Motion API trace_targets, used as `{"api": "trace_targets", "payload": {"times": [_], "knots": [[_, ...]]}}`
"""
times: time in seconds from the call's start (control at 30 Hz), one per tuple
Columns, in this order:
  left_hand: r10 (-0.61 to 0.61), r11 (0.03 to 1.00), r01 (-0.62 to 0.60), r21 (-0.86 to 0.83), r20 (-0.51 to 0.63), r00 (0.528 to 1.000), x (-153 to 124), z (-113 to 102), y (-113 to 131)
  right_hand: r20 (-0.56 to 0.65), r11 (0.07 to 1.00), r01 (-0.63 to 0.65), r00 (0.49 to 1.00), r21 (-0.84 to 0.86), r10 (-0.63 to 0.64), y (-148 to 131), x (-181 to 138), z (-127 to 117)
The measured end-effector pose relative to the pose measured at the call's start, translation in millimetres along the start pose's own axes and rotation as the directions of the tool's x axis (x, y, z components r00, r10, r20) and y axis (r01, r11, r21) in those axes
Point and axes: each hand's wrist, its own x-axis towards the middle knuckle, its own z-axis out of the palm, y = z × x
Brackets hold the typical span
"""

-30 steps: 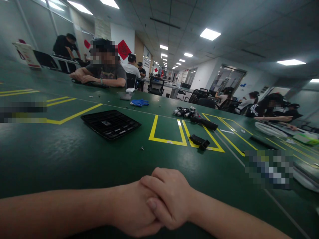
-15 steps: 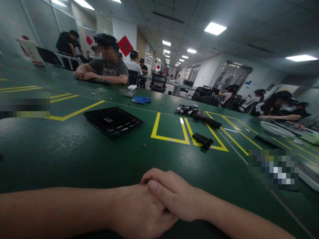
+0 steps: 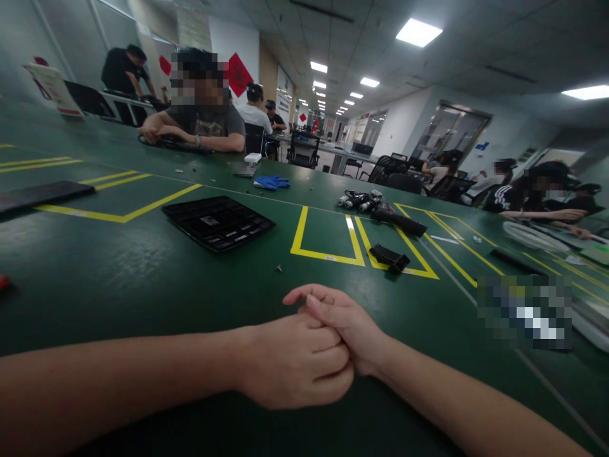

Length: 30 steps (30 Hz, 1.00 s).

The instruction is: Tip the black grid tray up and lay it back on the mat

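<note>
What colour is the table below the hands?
Green; the table shows best in the head view.

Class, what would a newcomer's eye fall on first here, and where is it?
First, the two hands at front centre: the left hand curled, the right hand against it. Next, the blue glove farther back on the green table, and the red diamond on the pale pillar behind.

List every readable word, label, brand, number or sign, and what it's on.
None legible.
White tag on yellow tape: too small.
Red diamond sign, pillar: blurred.
Wall panel, background: blurred.
White item with red print, far left: unreadable.
Seated person's shirt print: unreadable.
</note>
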Motion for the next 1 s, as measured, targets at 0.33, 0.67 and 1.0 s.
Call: {"api": "trace_targets", "payload": {"times": [0.33,0.67,1.0], "knots": [[-0.271,0.958,0.279,-0.072,0.104,0.957,-6.9,3.2,-7.8,-0.190,0.996,0.084,0.979,0.023,-0.078,-12.6,9.5,-25.6],[-0.712,0.623,0.781,-0.044,0.383,0.589,-39.2,22.6,-40.4,-0.168,-0.143,-0.428,0.608,-0.892,-0.776,-56.1,3.9,-162.9],[-0.742,0.520,0.854,-0.004,0.494,0.454,-49.6,29.8,-52.9,-0.350,-0.318,-0.594,0.741,-0.739,-0.572,-47.6,6.2,-183.3]]}}
